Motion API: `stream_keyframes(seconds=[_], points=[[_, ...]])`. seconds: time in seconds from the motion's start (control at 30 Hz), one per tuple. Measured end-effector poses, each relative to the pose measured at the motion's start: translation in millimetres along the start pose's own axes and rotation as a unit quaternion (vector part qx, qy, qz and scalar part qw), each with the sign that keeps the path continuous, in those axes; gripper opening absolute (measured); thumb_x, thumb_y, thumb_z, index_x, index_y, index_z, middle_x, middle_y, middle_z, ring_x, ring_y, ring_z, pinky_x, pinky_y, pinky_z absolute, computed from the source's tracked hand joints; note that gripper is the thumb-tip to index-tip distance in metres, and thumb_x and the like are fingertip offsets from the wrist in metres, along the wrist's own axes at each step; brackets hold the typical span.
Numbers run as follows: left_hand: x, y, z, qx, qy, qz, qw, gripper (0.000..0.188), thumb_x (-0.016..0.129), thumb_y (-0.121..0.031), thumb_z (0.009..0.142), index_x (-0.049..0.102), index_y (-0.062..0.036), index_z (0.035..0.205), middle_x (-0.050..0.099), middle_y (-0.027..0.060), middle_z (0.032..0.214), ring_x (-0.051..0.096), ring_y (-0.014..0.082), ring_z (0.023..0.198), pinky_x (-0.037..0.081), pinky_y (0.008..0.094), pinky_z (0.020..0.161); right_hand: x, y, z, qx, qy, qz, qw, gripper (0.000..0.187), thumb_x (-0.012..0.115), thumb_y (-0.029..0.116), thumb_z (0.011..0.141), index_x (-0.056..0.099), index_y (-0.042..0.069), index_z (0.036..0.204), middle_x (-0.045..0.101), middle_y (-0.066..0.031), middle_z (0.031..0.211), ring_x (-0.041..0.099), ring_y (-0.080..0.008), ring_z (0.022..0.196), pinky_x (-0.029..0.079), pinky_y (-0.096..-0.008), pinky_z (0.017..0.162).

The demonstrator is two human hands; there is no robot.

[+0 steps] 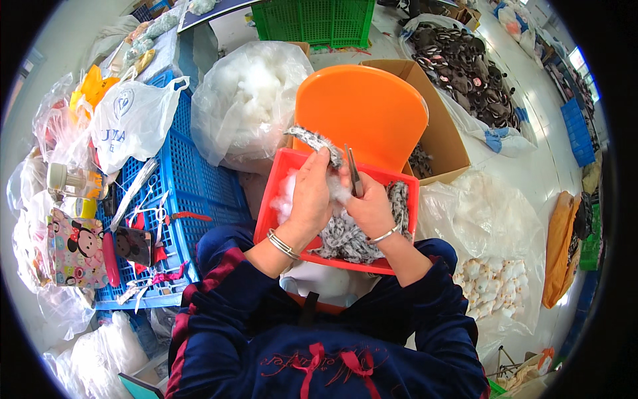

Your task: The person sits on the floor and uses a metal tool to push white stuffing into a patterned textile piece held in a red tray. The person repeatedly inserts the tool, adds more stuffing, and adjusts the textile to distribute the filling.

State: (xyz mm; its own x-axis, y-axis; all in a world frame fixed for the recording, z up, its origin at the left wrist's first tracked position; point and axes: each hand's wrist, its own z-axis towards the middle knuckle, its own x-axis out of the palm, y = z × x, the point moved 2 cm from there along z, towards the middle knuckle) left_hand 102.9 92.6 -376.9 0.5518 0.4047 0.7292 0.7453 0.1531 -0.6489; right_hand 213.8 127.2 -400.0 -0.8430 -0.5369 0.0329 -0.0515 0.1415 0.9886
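Note:
My left hand (311, 196) pinches a small grey-and-white furry fabric piece (312, 139), its long end sticking out to the upper left. In my right hand (370, 209) is a pair of dark metal tweezers (354, 174), tips pointing up beside the fabric piece. Both hands are close together above a red plastic box (266, 223) at my lap. White stuffing fluff (287, 193) lies in the box's left part and shows between my hands. More grey furry pieces (349, 239) are heaped in its front and right side. My fingers partly hide the fabric piece's lower end.
An orange chair (362, 113) stands just beyond the box, with a cardboard box (445, 143) behind. A clear bag of white stuffing (249, 100) and a blue crate (206, 189) holding scissors and pouches are left. Bags of dark pieces (465, 73) and small white pieces (495, 286) lie right.

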Motion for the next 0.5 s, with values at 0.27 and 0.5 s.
stream_keyframes(seconds=[0.27,0.5], points=[[-18.0,-35.4,15.2,-0.003,-0.03,0.038,0.999,0.025,0.042,-0.031,0.102,0.053,-0.0105,0.095,0.049,-0.0022,0.068,0.04,0.0108,0.057,0.033,0.0245,0.053,-37.9,36.9,-7.8,-0.141,0.056,-0.196,0.969,0.021,0.061,0.016,0.094,0.051,0.0,0.104,0.06,-0.0109,0.078,0.06,-0.0167,0.071,0.047,-0.0316,0.063],[-9.8,-25.8,15.3,0.031,-0.066,0.054,0.996,0.017,0.049,-0.025,0.099,0.057,-0.0101,0.097,0.053,-0.002,0.078,0.045,0.0106,0.066,0.036,0.0249,0.058,-25.4,39.0,-18.4,-0.237,0.049,-0.331,0.912,0.016,0.064,0.016,0.09,0.059,0.005,0.1,0.062,-0.0134,0.085,0.062,-0.0335,0.072,0.049,-0.0391,0.062]])
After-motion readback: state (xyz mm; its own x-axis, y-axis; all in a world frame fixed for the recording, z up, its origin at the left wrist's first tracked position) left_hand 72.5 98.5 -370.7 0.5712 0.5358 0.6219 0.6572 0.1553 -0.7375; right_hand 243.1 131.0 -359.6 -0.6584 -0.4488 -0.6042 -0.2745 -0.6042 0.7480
